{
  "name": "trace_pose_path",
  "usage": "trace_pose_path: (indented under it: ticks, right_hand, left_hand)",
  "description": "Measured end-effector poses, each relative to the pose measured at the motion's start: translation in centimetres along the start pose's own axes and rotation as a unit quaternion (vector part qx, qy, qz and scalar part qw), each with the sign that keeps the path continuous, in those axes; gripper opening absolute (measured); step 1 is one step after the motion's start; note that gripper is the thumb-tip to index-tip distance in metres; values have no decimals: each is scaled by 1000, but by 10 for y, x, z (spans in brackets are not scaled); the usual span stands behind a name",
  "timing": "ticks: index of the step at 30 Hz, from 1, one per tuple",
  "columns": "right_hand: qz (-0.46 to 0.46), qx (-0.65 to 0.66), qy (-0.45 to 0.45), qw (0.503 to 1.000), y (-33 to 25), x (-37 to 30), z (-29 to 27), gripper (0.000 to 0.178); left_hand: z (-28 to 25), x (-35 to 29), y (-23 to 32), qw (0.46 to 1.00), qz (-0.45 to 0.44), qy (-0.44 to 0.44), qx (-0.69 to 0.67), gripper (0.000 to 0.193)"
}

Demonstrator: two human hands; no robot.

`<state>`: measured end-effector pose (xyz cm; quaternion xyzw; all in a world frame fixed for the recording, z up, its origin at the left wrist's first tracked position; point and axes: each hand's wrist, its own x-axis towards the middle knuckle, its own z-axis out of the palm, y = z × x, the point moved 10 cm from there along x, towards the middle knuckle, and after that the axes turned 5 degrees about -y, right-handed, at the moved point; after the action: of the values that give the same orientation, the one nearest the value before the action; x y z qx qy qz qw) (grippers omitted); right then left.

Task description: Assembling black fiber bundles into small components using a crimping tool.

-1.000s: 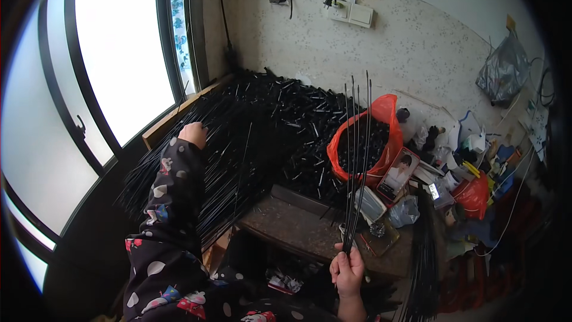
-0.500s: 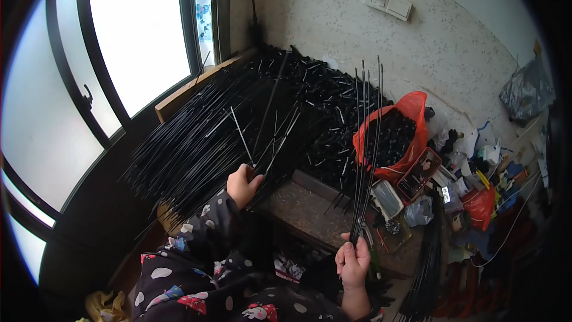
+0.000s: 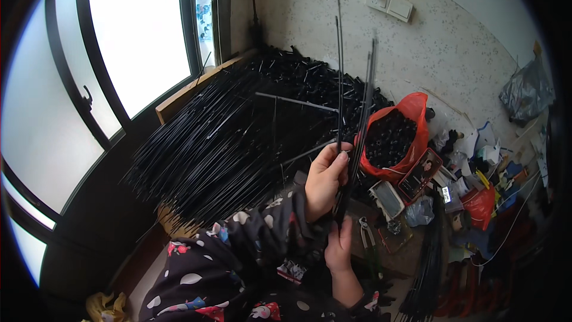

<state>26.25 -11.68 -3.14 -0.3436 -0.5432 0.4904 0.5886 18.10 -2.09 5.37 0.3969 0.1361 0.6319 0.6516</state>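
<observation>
I hold a small bundle of thin black rods upright, just left of the red bag of black caps. My left hand is wrapped around the bundle mid-length — thumb and fingers pinching the rods. My right hand is closed on their lower ends, directly below the left. Left of the bag lies the large rod pile; pliers rest below the bag on the table.

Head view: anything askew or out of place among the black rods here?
One thin rod lies crosswise on top of the big pile of black rods, against the run of the rest. The bundle of rods held upright by the left hand and right hand has uneven tips.
</observation>
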Motion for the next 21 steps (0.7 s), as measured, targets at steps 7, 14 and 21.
trace_pose_path:
  ticks: [7,14,21]
  right_hand:
    - [108,61,53,991,7,-13,-55,23]
    - [78,78,39,993,3,-8,-42,24]
    - [63,48,54,995,-8,-15,-55,24]
  left_hand:
    - [7,-142,70,720,272,-138,623,49]
    - [-114,-137,-3,516,-20,-72,853,97]
    - [-134,-97,-42,533,-8,-222,817,28]
